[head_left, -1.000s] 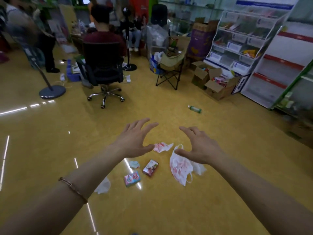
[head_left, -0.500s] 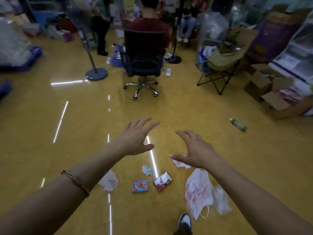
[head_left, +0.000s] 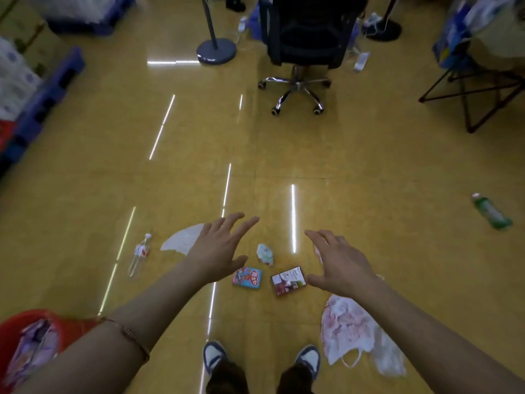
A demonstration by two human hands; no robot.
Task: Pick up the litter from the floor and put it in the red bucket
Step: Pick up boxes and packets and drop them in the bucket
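The task is barely starting: the left hand (head_left: 218,251) and right hand (head_left: 341,268) are hovering spread and empty over the yellow floor (head_left: 369,166). A small blue-and-red carton (head_left: 247,277), a dark red packet (head_left: 288,280), a white-and-pink plastic bag (head_left: 346,334) and a green plastic bottle (head_left: 493,212) are lying there unpicked. The red plastic bucket (head_left: 56,322), standing toward the floor's left edge, is already holding some purple wrapping.

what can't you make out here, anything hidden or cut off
Head view:
1. Red bucket: cut by the left edge, partly behind the left forearm; contents blurred.
2. Wrapper: mostly behind the right hand.
3. White sheet: right end behind the left hand.
4. Chair: top cut by the top edge.
5. Box print: too blurred to read.
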